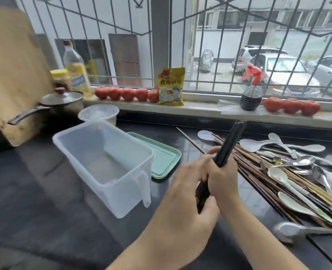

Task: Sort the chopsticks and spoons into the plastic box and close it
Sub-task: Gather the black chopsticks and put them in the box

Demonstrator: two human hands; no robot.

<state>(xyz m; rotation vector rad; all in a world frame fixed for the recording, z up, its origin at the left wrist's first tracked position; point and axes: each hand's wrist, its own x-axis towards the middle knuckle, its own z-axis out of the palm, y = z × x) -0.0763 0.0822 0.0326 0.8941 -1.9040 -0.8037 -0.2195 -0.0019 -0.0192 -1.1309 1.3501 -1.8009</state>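
A bundle of black chopsticks [229, 145] stands tilted above the dark counter, tips pointing up and away. My right hand [222, 178] is wrapped around its middle, and my left hand [184, 193] grips its lower end. The clear plastic box [79, 145] sits open and empty to the left of my hands. Its pale green lid [166, 161] lies flat behind the box. To the right, a heap of brown wooden chopsticks [258, 170] is mixed with white and metal spoons [282, 178].
A lidded pan [61, 102] and a clear round tub [98, 113] stand behind the box. A wooden board [11, 75] leans at far left. Tomatoes [128, 93], an oil bottle [76, 73], a yellow packet [171, 86] and a dark spray bottle [251, 94] line the windowsill.
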